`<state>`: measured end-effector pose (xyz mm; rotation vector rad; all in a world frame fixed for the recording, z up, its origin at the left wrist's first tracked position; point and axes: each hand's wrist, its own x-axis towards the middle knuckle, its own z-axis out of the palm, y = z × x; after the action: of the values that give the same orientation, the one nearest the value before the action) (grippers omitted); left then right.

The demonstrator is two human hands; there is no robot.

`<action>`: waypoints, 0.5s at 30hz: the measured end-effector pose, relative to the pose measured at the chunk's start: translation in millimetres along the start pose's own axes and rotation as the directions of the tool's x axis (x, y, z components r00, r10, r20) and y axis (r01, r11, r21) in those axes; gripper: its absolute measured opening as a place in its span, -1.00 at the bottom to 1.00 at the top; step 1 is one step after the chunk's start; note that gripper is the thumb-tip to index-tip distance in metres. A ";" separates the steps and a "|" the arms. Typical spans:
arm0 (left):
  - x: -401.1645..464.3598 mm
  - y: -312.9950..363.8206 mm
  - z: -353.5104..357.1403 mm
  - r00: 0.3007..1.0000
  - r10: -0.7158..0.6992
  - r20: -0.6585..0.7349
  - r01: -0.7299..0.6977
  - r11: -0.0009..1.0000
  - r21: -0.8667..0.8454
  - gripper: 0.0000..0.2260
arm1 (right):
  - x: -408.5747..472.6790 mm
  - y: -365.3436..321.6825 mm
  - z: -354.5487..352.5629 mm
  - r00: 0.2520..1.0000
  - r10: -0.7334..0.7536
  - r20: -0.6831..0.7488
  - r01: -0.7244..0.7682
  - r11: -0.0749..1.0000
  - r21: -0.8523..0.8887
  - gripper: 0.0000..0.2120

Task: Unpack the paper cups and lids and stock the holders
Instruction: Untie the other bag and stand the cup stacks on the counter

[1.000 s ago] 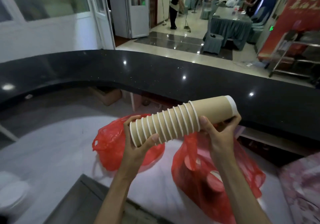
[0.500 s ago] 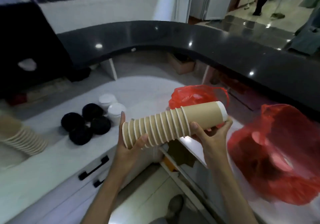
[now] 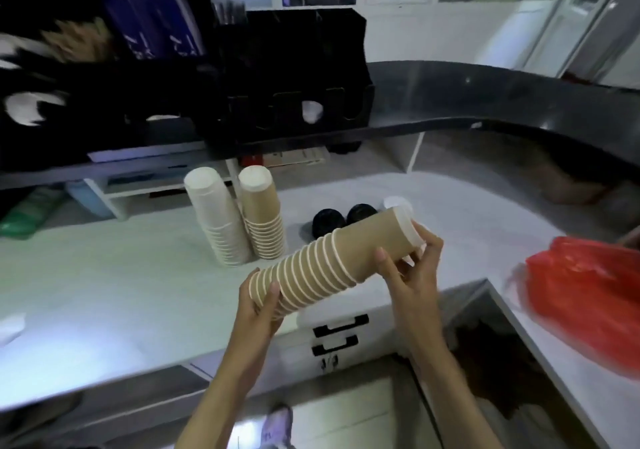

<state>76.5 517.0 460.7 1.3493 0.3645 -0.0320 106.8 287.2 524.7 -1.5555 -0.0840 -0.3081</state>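
Cups in a nested brown stack (image 3: 332, 261) lie tilted between your two hands above the front edge of the bench (image 3: 104, 296). Your left hand (image 3: 261, 304) grips the open-rim end, thumb curled over the rims, and your right hand (image 3: 410, 272) holds the closed end, fingers wrapped around the far side. Behind, towards the bench's back edge, a white stack (image 3: 216, 216) and a second brown stack (image 3: 261, 211) stand upside down, touching each other. Black lids (image 3: 343, 220) sit just beyond your stack. A red bag (image 3: 585, 289) lies on the bench's right wing.
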 end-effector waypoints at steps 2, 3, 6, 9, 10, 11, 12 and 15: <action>18.7 4.6 -37.3 0.996 -0.060 -0.068 0.056 0.997 -0.059 -0.28 | 15.6 7.2 46.5 0.995 -0.031 0.099 0.034 0.999 -0.029 -0.53; 29.3 5.3 -55.5 0.990 -0.089 -0.111 0.078 0.992 -0.094 -0.33 | 22.8 8.2 69.2 0.989 -0.044 0.143 0.051 0.998 -0.046 -0.57; 57.3 8.6 -101.7 0.958 -0.150 -0.244 0.113 0.981 -0.160 -0.36 | 48.1 10.7 129.3 0.956 -0.128 0.263 0.164 0.979 -0.121 -0.66; 71.0 13.2 -135.4 0.947 -0.132 -0.294 0.084 0.982 -0.171 -0.57 | 69.6 9.8 175.2 0.887 -0.256 0.384 0.352 0.913 -0.205 -0.68; 75.0 13.6 -146.7 0.944 -0.123 -0.305 0.078 0.985 -0.157 -0.60 | 76.0 8.4 189.6 0.860 -0.284 0.424 0.403 0.888 -0.222 -0.66; 79.8 14.6 -157.3 0.942 -0.114 -0.315 0.073 0.988 -0.140 -0.58 | 81.5 6.1 203.6 0.831 -0.308 0.464 0.452 0.859 -0.240 -0.64; 84.5 16.2 -166.3 0.943 -0.103 -0.318 0.071 0.991 -0.112 -0.58 | 86.6 3.7 217.4 0.801 -0.328 0.501 0.500 0.827 -0.258 -0.63; 102.4 21.7 -183.2 0.941 -0.093 -0.326 0.084 0.996 -0.044 -0.70 | 104.2 -3.3 258.9 0.706 -0.367 0.606 0.625 0.726 -0.288 -0.62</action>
<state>134.4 716.1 421.4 1.3089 0.7052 0.1250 242.2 528.8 559.0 -2.0674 -0.9573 -0.3620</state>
